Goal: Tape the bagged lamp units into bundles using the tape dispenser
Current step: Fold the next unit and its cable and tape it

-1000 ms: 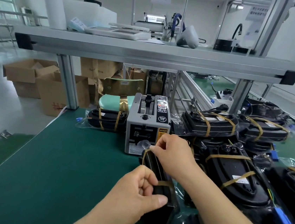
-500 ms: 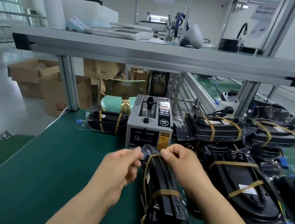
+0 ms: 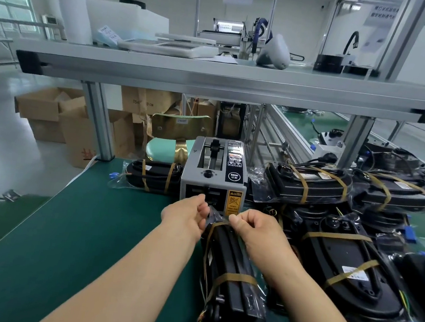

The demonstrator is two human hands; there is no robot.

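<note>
A black bagged lamp bundle (image 3: pixel 231 266) stands on edge on the green mat, with two brown tape bands round it. My right hand (image 3: pixel 253 231) pinches the far tape band at the bundle's top end. My left hand (image 3: pixel 186 217) is at the same end, fingers curled against the bag's plastic just below the slot of the grey tape dispenser (image 3: pixel 214 173). Whether a fresh tape strip is in my left fingers is not clear.
Several taped lamp bundles (image 3: pixel 309 185) are piled at the right. One more bundle (image 3: pixel 151 176) lies left of the dispenser. An aluminium shelf (image 3: pixel 215 81) spans overhead on posts. Cardboard boxes (image 3: pixel 60 117) stand on the floor beyond the mat's left edge.
My left hand left the near tape band and moved forward to the bundle's far end by the dispenser slot. The right hand stayed at the far band.
</note>
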